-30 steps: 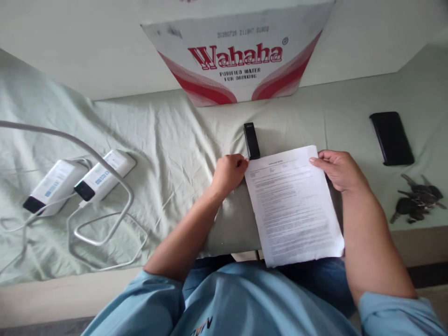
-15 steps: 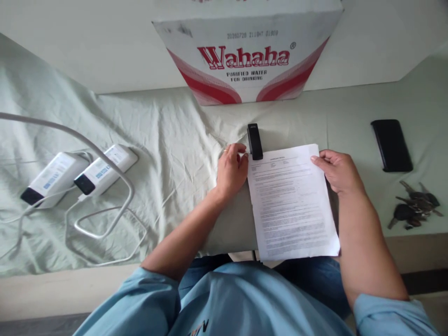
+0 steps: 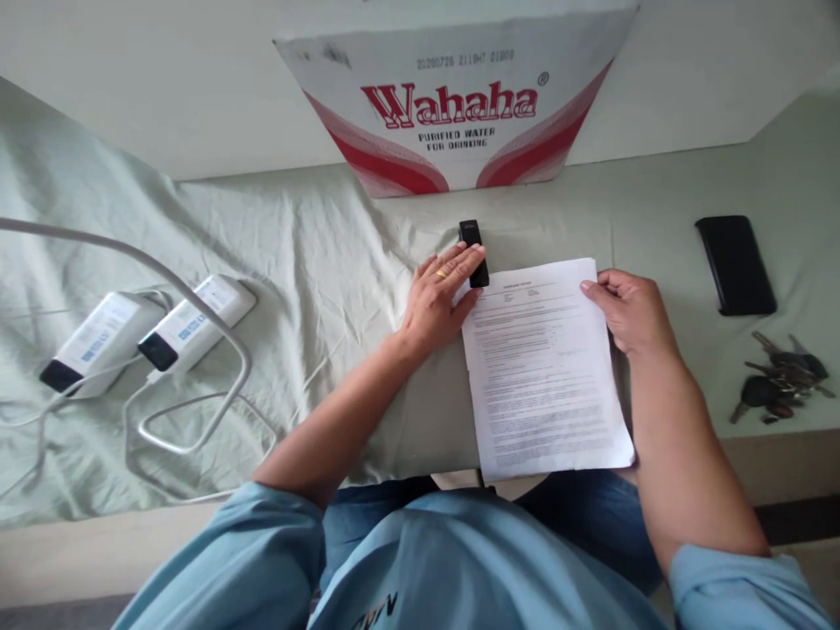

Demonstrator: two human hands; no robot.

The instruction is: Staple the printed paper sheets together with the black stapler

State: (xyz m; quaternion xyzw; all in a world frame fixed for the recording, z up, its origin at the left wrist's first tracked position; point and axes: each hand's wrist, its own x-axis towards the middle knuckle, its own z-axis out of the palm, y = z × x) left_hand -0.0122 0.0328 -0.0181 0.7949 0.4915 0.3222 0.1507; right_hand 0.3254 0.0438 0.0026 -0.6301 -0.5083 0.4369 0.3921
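Note:
A stack of printed paper (image 3: 542, 376) lies at the table's front edge, its lower end reaching out over my lap. My right hand (image 3: 626, 311) pinches its upper right edge, thumb on top. At the upper left corner sits a black stapler (image 3: 471, 232), its near end over the paper. My left hand (image 3: 439, 297) rests with outstretched fingers across the stapler's top, thumb apart by the paper's corner. Those fingers hide part of the stapler, and whether its jaws are pressed together I cannot tell.
A Wahaha water carton (image 3: 459, 105) stands behind the stapler. To the right lie a black phone (image 3: 736, 265) and a bunch of keys (image 3: 780, 376). Two white power banks (image 3: 200, 322) with looping white cables (image 3: 240, 350) lie on the wrinkled green cloth (image 3: 315, 262) at left.
My left hand has moved up and right from beside the stapler, its curled fingers straightening onto the stapler's top. My right hand keeps its hold on the paper.

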